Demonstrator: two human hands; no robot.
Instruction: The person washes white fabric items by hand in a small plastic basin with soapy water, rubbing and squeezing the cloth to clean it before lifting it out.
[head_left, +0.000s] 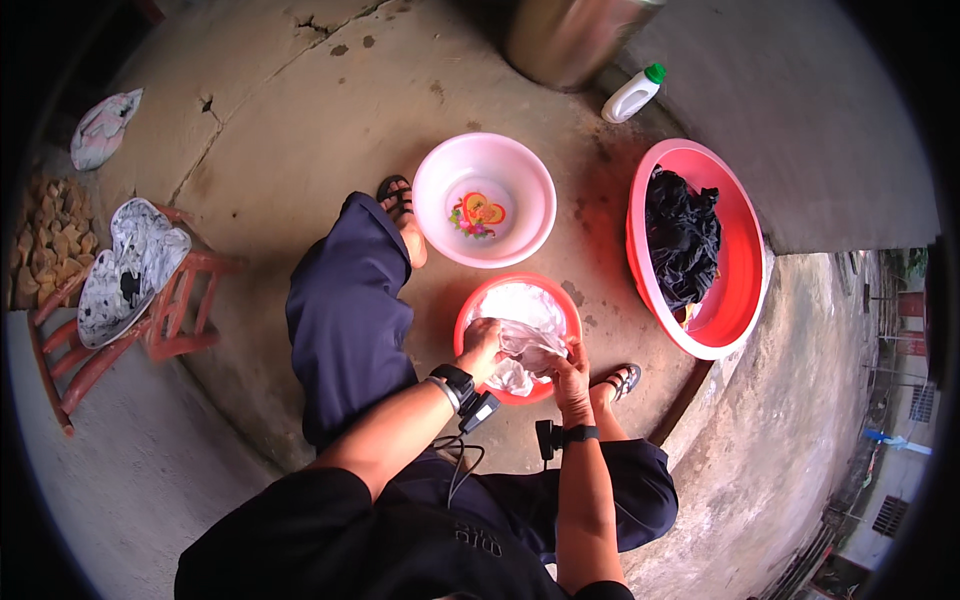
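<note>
Over a small red plastic basin (463, 319) on the floor, both my hands grip a wet, pale cloth (534, 346). My left hand (482, 347) has the cloth's left side bunched in its fingers. On the opposite side, my right hand (572, 375) pinches the cloth near the basin's right rim. More of the light fabric lies low in the basin, with bright whitish water or suds behind it. Just beyond stands a larger pale pink basin (517, 176) with a flower and heart print on its bottom.
To the right, a large red tub (742, 300) holds dark wet clothing (681, 236). A white bottle with a green cap (632, 96) stands by a metal drum (559, 45). On the left is a red wooden chair (180, 300) with a patterned cushion (131, 270). Cables hang at my left wrist.
</note>
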